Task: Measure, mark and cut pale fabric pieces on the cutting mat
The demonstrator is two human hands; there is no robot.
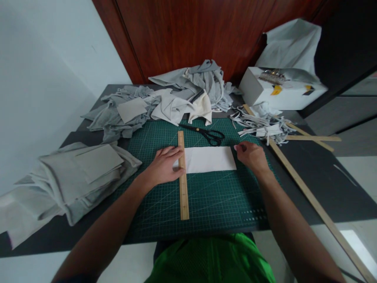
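A white rectangular piece of cloth [210,159] lies on the green cutting mat [159,204]. Across its left end stands a wooden ruler [184,192], placed lengthwise away from me. My left hand [166,165] presses on the ruler and the cloth's left end, fingertips and thumb on the ruler, fingers spread. Just past the cloth's right end is my right hand [251,155], its fingers pinched on a small pale pink piece [235,147]. Black scissors [203,131] rest on the mat behind the cloth, blades toward the left.
Grey fabric heaps [118,114] lie at the back left, more folded fabric [59,177] at the left. Behind the mat is another cloth pile [206,82]. At the right are fabric strips [265,125], long wooden strips [306,192] and a white box [282,94].
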